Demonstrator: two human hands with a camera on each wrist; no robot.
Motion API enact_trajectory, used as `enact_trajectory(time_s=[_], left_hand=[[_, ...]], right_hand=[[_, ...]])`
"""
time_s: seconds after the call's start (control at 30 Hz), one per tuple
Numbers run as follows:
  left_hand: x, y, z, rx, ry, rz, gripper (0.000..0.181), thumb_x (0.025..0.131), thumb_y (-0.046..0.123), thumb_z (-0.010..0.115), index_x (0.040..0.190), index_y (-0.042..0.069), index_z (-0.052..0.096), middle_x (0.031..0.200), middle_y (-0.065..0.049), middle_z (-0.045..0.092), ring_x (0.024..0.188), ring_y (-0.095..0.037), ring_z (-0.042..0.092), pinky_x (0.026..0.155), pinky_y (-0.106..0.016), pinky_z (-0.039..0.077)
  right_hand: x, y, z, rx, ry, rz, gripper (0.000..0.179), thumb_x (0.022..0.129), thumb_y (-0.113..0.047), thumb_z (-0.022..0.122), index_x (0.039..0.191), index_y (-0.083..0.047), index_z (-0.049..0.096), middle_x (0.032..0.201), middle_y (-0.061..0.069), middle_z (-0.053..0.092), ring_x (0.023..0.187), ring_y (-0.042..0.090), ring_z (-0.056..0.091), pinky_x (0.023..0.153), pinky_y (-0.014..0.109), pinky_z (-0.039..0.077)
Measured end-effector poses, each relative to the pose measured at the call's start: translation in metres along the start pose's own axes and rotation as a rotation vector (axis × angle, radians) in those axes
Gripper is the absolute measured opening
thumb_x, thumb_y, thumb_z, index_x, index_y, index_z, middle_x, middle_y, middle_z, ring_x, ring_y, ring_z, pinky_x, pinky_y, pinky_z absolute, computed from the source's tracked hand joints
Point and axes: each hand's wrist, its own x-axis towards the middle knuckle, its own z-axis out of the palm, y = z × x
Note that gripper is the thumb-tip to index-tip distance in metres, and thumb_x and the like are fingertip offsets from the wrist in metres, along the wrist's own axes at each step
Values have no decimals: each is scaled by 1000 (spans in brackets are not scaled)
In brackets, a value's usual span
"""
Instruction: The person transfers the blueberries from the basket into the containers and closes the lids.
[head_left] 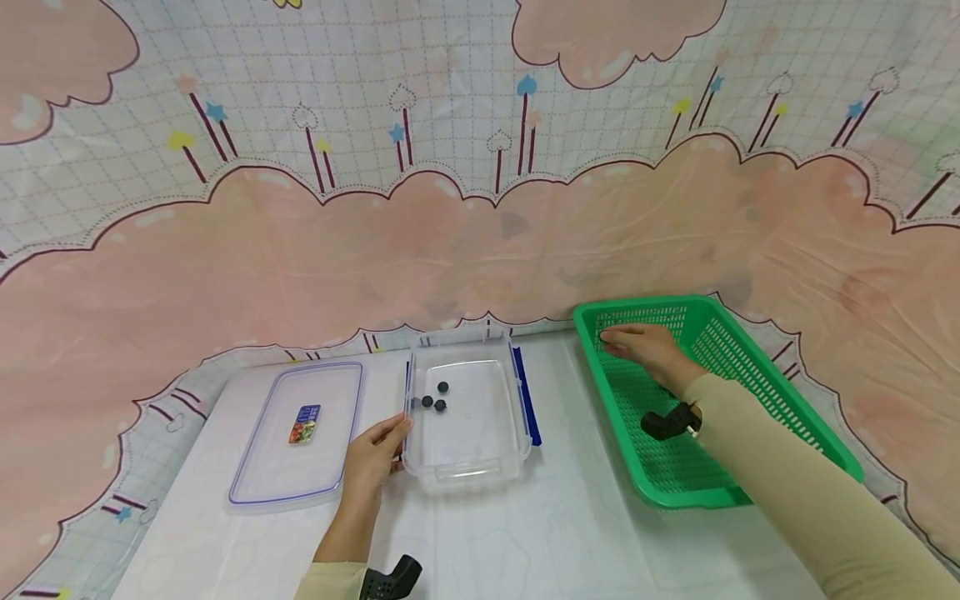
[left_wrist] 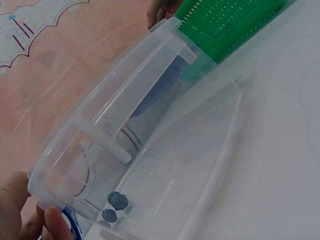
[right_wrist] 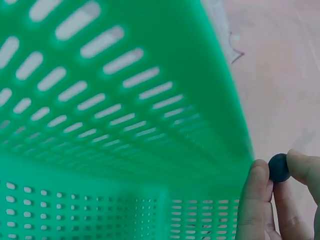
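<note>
A clear plastic box point(head_left: 468, 473) with a blue side clip point(head_left: 527, 397) sits mid-table, and three blueberries point(head_left: 440, 406) lie on its floor toward the left. My left hand point(head_left: 371, 454) grips the box's left wall, thumb and fingers on either side of the rim point(left_wrist: 37, 187). Over the far left part of a green basket point(head_left: 678, 500), my right hand point(head_left: 648, 354) pinches one blueberry point(right_wrist: 279, 167) between thumb and fingers. In the right wrist view that blueberry is just beyond the basket's edge.
Left of the box lies its clear lid point(head_left: 255, 479) with a purple-blue seal and a colourful label point(head_left: 304, 424). White cloth covers the table point(head_left: 562, 533). A patterned curtain point(head_left: 480, 258) hangs close behind the box and basket.
</note>
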Motion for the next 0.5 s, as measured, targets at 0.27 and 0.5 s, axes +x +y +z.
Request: enact_trajectory(time_s=[0.27, 0.5], left_hand=[[0, 1, 0, -2, 2, -4, 43, 90, 27, 72, 126, 3, 66, 80, 5, 59, 76, -10, 50, 54, -18, 50], [-1, 1, 0, -10, 1, -8, 44, 91, 26, 72, 126, 2, 65, 79, 5, 59, 75, -10, 50, 54, -19, 50]], right_hand=[[-5, -6, 12, 28, -27, -15, 50, 98, -15, 61, 138, 12, 47, 126, 15, 61, 101, 11, 69, 105, 39, 47], [-6, -9, 19, 71, -57, -22, 47, 100, -13, 57, 138, 13, 45, 127, 16, 59, 94, 4, 68, 106, 40, 46]])
